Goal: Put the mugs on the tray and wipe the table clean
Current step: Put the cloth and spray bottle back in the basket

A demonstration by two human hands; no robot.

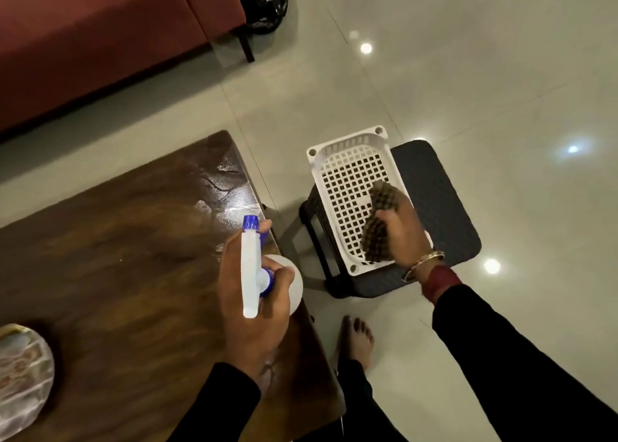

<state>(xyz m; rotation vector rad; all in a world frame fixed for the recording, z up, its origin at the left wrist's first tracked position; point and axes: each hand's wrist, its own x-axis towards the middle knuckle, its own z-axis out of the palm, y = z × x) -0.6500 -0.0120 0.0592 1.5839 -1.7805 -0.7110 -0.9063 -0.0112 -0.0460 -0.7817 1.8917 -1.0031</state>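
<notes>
Your left hand (249,308) grips one spray bottle (250,267), fingers curled round its neck and one finger at the trigger. Its blue nozzle points away from you over the far right end of the single wooden table (117,257). A wet, shiny patch (230,187) lies on the tabletop just beyond the nozzle.

Your right hand (401,231) clutches one checked cloth (376,241), bunched in the curled fingers. It is over the one white perforated tray (347,171), and you cannot tell whether the cloth touches it. That tray sits on one dark stool (434,201) standing on the tiled floor just beside the table's right edge. Gold bangles (423,263) circle your right wrist; their number is unclear.

One round, shiny covered thing (20,378) rests at the table's near left edge. One bare foot (356,338) shows between table and stool. One red sofa (100,33) stands beyond the table.
</notes>
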